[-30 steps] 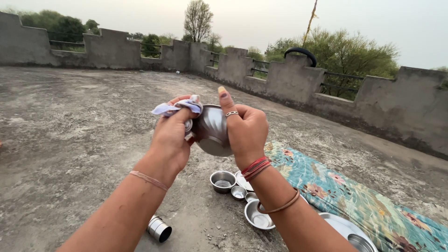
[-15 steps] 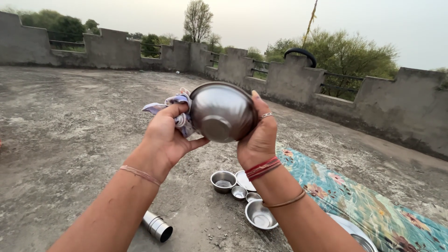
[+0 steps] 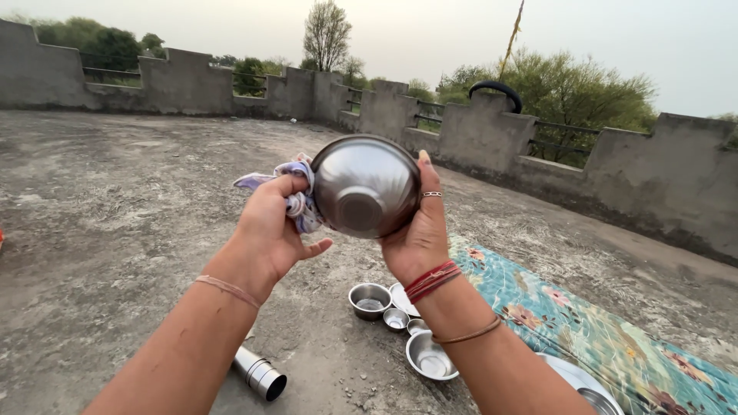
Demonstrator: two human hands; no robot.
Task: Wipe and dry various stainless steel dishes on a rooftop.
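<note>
Steel bowl (image 3: 364,187) still gripped by right hand (image 3: 419,230), left hand (image 3: 270,227) clutching cloth (image 3: 296,192).

Rough concrete rooftop floor (image 3: 115,215) ringed by a notched parapet wall (image 3: 676,177); trees (image 3: 584,92) beyond, under hazy grey sky (image 3: 430,31).

bare forearms; right wrist red threads, thin bangle; finger ring.

Below your raised hands, small round steel bowls (image 3: 400,323) crowd the grey concrete floor (image 3: 115,230); a ribbed steel tumbler (image 3: 260,374) lies nearer left; the floral teal mat (image 3: 584,330) occupies the right; floor leftward lies open.
</note>
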